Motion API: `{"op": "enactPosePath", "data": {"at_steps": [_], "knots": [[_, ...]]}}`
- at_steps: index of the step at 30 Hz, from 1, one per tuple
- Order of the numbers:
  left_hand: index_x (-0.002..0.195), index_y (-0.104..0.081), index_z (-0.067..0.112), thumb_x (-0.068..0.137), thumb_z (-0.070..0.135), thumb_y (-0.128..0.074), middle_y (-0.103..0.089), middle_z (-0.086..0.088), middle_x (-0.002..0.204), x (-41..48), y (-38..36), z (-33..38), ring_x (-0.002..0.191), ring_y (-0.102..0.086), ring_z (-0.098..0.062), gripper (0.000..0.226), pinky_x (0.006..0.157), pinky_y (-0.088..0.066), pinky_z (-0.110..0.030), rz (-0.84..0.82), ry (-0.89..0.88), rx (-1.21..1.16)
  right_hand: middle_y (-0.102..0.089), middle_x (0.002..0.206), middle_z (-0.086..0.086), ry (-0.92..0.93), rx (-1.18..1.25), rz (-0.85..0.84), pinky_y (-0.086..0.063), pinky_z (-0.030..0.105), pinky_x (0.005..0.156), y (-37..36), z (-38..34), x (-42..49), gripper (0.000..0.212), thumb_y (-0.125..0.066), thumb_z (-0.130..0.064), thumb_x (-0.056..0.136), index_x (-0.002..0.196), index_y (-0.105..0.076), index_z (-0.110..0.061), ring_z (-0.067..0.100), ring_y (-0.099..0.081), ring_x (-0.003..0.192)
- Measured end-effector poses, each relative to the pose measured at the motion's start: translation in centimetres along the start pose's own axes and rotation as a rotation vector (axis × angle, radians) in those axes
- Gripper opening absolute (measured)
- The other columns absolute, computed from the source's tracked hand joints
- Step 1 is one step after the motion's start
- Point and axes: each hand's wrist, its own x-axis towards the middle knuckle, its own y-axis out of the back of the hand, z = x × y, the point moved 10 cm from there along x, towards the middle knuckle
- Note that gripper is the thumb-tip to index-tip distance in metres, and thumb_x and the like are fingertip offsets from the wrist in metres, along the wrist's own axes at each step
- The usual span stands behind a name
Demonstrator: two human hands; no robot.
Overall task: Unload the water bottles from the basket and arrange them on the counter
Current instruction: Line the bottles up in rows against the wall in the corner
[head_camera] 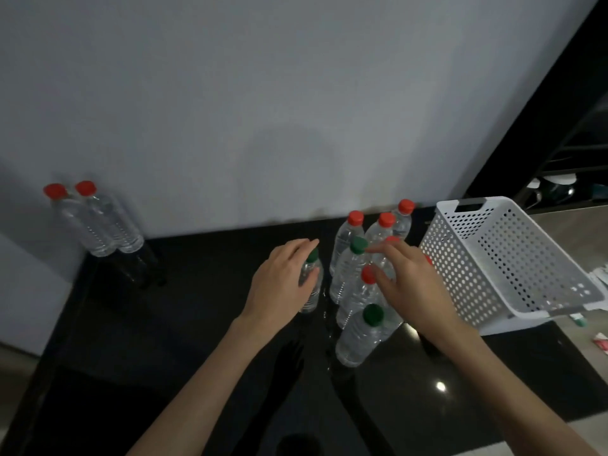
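Head-worn view, forward and down onto the near counter (184,311).

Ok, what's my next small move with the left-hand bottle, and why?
Probably nudge the green-capped bottle in your left hand right, against the bottle cluster: it stands apart, and the basket looks empty. Your right hand is at that cluster.

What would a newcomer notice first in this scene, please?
The cluster of red- and green-capped bottles at centre, with the right hand spread over it and the left hand holding a green-capped bottle beside it. Then the white perforated basket at right, and two red-capped bottles at far left.
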Motion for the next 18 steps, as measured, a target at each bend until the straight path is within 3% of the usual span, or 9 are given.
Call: {"op": "enactPosePath", "data": {"at_steps": [5,12,18], "knots": [[0.148,-0.026,0.027,0.095,0.030,-0.052,-0.032,0.000,0.153,2.1,-4.1,-1.4,0.139,-0.032,-0.017,0.059,0.111,-0.034,-0.037,-0.072,0.128,0.140,-0.062,0.104,-0.005,0.068,0.013,-0.207,-0.054,0.029,0.072,-2.9,2.5,0.3,0.019,-0.063,-0.030,0.089,0.106,-0.062,-0.022,0.012,-0.062,0.090],[0.145,-0.028,0.033,0.093,0.028,-0.056,-0.051,0.001,0.135,2.2,-6.3,-3.5,0.120,-0.052,-0.016,0.059,0.092,-0.050,-0.041,-0.100,0.231,0.102,-0.056,0.112,0.001,0.254,-0.187,-0.420,-0.055,0.031,0.067,-6.4,2.8,1.4,0.036,-0.055,-0.034,0.092,0.125,-0.047,-0.021,0.015,-0.060,0.081],[0.136,-0.034,0.034,0.089,0.030,-0.062,-0.055,0.000,0.124,2.2,-6.8,-3.8,0.108,-0.058,-0.016,0.056,0.087,-0.054,-0.043,-0.083,0.252,0.037,-0.061,0.101,0.003,0.321,-0.267,-0.450,-0.053,0.035,0.069,-7.8,3.2,2.3,0.040,-0.052,-0.044,0.093,0.120,-0.042,-0.016,0.020,-0.061,0.082]]}}
